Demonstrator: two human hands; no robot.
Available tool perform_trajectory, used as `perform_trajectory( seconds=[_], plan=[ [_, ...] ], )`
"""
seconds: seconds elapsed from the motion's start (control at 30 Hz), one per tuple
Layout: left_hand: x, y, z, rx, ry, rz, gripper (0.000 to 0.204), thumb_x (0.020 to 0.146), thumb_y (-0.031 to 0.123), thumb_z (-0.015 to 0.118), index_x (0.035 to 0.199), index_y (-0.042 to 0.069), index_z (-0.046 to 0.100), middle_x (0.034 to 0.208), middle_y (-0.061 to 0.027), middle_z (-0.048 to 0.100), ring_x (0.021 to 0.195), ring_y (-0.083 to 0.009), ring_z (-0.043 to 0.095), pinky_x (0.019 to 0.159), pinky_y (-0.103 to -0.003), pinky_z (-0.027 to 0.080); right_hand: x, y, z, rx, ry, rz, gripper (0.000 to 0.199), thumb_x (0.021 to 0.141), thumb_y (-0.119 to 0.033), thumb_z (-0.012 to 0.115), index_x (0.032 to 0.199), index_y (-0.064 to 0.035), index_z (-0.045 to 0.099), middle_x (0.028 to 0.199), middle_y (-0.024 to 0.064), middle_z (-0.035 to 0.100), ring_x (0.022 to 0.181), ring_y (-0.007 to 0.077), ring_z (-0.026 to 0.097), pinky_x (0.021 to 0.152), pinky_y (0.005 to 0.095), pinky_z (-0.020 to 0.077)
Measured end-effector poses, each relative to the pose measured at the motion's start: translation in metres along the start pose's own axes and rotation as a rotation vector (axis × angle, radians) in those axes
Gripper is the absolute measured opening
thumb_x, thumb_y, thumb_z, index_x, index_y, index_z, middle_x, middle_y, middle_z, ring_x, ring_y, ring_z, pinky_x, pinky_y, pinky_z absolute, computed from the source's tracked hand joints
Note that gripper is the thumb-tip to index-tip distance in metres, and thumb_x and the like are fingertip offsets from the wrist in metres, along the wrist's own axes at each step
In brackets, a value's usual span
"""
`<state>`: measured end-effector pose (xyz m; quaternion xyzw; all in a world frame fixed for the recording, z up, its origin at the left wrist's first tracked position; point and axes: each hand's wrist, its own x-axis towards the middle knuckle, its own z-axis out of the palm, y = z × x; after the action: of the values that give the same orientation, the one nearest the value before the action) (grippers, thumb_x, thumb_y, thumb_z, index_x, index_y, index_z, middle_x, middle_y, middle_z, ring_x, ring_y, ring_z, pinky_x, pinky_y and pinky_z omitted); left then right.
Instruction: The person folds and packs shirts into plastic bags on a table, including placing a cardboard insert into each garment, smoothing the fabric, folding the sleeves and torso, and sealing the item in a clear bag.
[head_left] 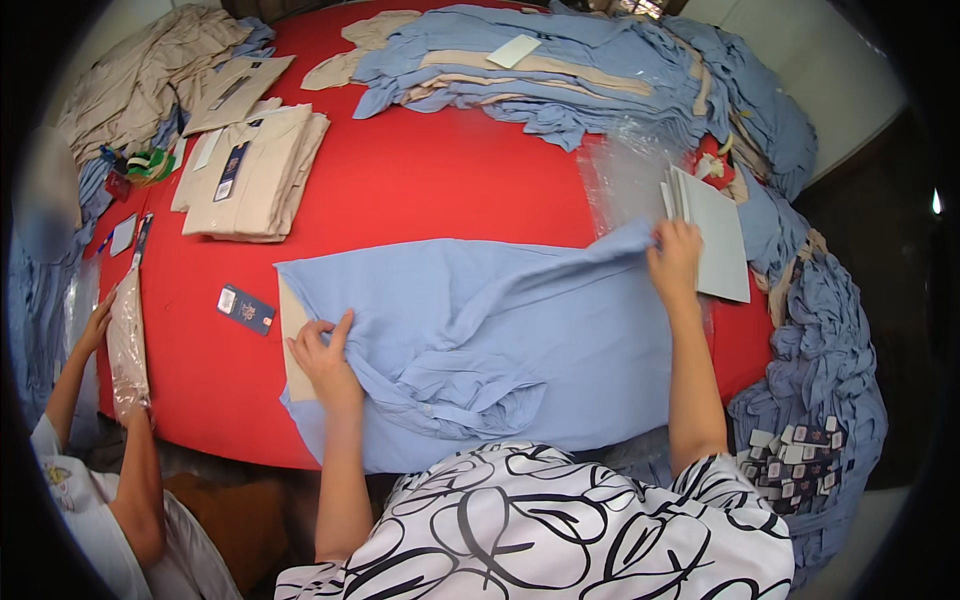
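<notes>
A light blue shirt lies spread in front of me on the red-covered table, its collar part crumpled in the near middle. My left hand rests on the shirt's left side with fingers and thumb apart, beside a beige strip along that edge. At the far right, my right hand pinches the end of a sleeve stretched out to the right. Right behind that hand stands a stack of white boards. A dark blue hang tag lies left of the shirt.
Folded beige shirts are stacked at the left. A pile of blue garments spans the far side. Clear plastic bags lie behind the boards. A co-worker's hands handle a bagged beige garment. Several tags sit at lower right.
</notes>
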<state>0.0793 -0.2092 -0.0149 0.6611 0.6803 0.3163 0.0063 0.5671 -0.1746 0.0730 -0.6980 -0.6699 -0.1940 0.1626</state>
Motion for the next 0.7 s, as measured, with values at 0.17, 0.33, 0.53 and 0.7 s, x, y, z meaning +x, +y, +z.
perform_trajectory(
  seconds=[0.17, 0.33, 0.53, 0.7],
  plan=[
    [-0.001, -0.004, 0.004, 0.007, 0.017, 0.047, 0.033, 0.085, 0.009, 0.057, 0.116, 0.013, 0.069, 0.121, -0.0105, 0.052, 0.131, -0.0336, 0.041, 0.117, -0.057, 0.019, -0.096, 0.032, -0.026, -0.259, -0.274, 0.31, 0.047, 0.073, 0.002, 0.062, 0.119, -0.009, 0.06, 0.126, 0.0162, 0.055, 0.124, 0.0395, 0.044, 0.103, 0.0548, 0.0335],
    [0.005, -0.008, -0.02, -0.061, -0.243, 0.174, 0.047, 0.081, 0.016, 0.064, 0.128, 0.015, 0.063, 0.144, -0.0092, 0.047, 0.14, -0.0346, 0.033, 0.117, -0.057, 0.017, -0.076, 0.014, 0.041, 0.39, -0.204, 0.313, 0.058, 0.093, -0.023, 0.055, 0.147, -0.0073, 0.041, 0.154, 0.0191, 0.034, 0.147, 0.0331, 0.024, 0.12, 0.0503, 0.0141],
    [-0.002, -0.027, -0.015, 0.008, -0.262, 0.196, 0.053, 0.079, 0.018, 0.067, 0.132, 0.018, 0.061, 0.144, -0.0038, 0.05, 0.14, -0.0338, 0.034, 0.117, -0.057, 0.018, -0.073, 0.024, 0.091, -0.008, -0.21, 0.497, 0.073, 0.098, -0.05, 0.047, 0.153, -0.0053, 0.029, 0.156, 0.0182, 0.031, 0.148, 0.0337, 0.021, 0.121, 0.0472, 0.0102],
    [-0.009, -0.024, -0.015, 0.042, -0.037, 0.298, 0.047, 0.075, 0.017, 0.07, 0.122, 0.014, 0.065, 0.131, -0.0064, 0.057, 0.129, -0.034, 0.042, 0.112, -0.054, 0.027, -0.08, -0.06, 0.037, 0.449, -0.112, 0.122, 0.059, 0.084, -0.032, 0.069, 0.133, -0.0057, 0.052, 0.134, 0.0174, 0.051, 0.127, 0.0368, 0.042, 0.111, 0.0486, 0.0265]
  ],
)
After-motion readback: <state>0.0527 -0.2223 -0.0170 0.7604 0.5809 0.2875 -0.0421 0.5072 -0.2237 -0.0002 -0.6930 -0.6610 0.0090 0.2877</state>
